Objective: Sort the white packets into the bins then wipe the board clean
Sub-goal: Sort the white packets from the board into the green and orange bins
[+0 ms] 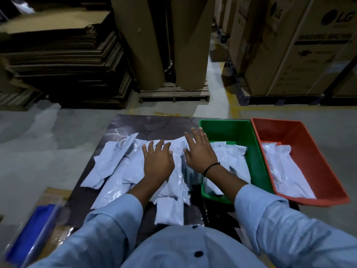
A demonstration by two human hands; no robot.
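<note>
Several white packets (119, 169) lie in an overlapping pile on the dark board (154, 122). My left hand (157, 161) is flat on the middle of the pile, fingers spread. My right hand (200, 151) is beside it with straight spread fingers over the pile's right end, close to the green bin (241, 128). White packets (231, 161) lie in the green bin. The red bin (301, 136) to its right also holds white packets (284, 171). Neither hand grips anything.
A blue item in clear wrap (32, 229) lies on cardboard at the lower left. Stacked flat cardboard (63, 60), tall brown rolls on a pallet (170, 43) and large appliance boxes (289, 45) stand beyond the board on the grey floor.
</note>
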